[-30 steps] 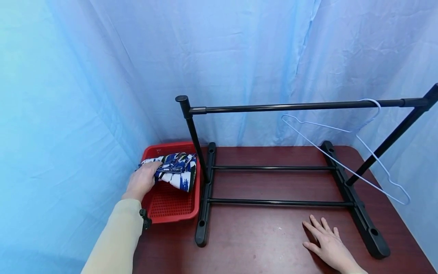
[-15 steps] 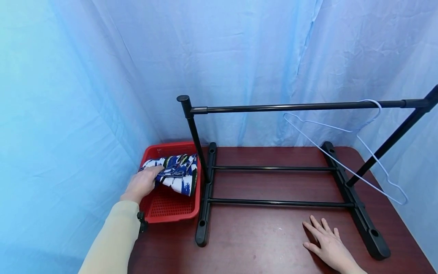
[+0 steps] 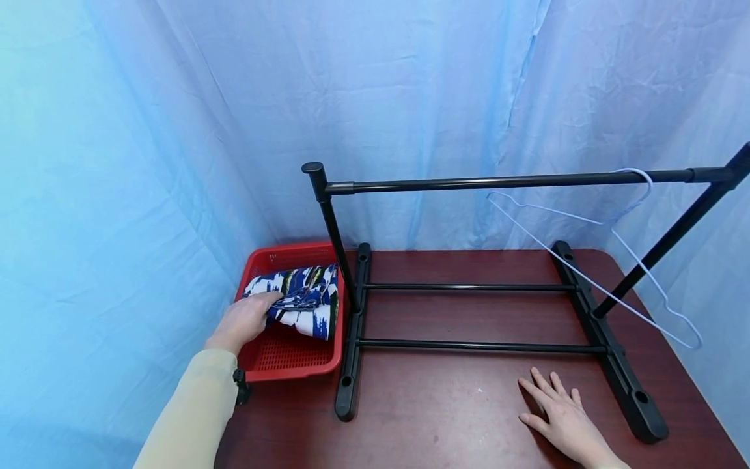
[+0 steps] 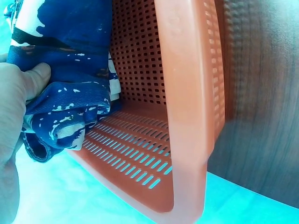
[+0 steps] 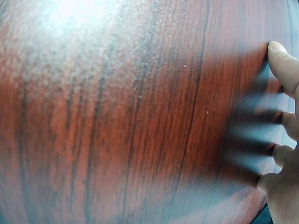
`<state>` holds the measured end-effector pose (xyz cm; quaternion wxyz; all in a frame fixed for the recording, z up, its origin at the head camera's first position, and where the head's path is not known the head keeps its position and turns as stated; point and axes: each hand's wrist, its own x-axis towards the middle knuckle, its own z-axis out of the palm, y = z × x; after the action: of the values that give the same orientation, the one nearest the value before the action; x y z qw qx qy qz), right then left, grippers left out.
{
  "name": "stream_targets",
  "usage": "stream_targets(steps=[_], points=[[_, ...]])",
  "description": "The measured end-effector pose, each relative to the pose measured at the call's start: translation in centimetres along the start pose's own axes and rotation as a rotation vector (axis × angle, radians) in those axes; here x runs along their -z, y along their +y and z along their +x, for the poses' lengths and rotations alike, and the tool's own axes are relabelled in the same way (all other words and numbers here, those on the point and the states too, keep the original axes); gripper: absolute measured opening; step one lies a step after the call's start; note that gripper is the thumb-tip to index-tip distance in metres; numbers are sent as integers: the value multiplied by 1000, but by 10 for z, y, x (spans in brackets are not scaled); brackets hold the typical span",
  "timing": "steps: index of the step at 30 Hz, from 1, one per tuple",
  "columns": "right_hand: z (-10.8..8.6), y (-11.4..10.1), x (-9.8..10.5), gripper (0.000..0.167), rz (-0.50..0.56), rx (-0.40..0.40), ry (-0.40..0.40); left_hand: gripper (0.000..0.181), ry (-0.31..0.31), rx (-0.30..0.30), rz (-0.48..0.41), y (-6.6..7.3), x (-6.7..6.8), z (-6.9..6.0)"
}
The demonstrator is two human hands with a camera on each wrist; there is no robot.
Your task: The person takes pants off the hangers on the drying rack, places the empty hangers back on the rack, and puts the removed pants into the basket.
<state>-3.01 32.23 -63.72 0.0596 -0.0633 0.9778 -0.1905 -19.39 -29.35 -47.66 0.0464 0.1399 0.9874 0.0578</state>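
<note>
A folded blue-and-white patterned garment [image 3: 305,303] lies inside the red plastic basket [image 3: 287,374] at the left of the table. My left hand [image 3: 245,320] reaches over the basket's left side and grips the garment's left edge. In the left wrist view, the thumb [image 4: 38,77] presses on the blue fabric [image 4: 70,70]; the other fingers are mostly hidden. At the front right, my right hand [image 3: 565,417] rests on the table with fingers spread, holding nothing. Its fingertips touch the wood in the right wrist view.
A black garment rack [image 3: 469,184] stands across the table [image 3: 439,404], its left foot [image 3: 347,391] close beside the basket. A pale wire hanger [image 3: 551,251] hangs from the rack's top bar near the right end. Blue curtains [image 3: 410,98] enclose the back and sides.
The left hand and the garment have shifted slightly down and toward me within the basket, and the garment lies a little flatter. My right hand has stayed in place.
</note>
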Motion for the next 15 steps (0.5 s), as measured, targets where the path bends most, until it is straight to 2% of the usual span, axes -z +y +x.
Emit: stream_targets(steps=[4,15], points=[[0,0,-1,69,0,1,2,55,-17,-3,1,0,-2,-1],[0,1,0,69,22,-6,-12,60,-125,25,-20,-1,-5,-4]])
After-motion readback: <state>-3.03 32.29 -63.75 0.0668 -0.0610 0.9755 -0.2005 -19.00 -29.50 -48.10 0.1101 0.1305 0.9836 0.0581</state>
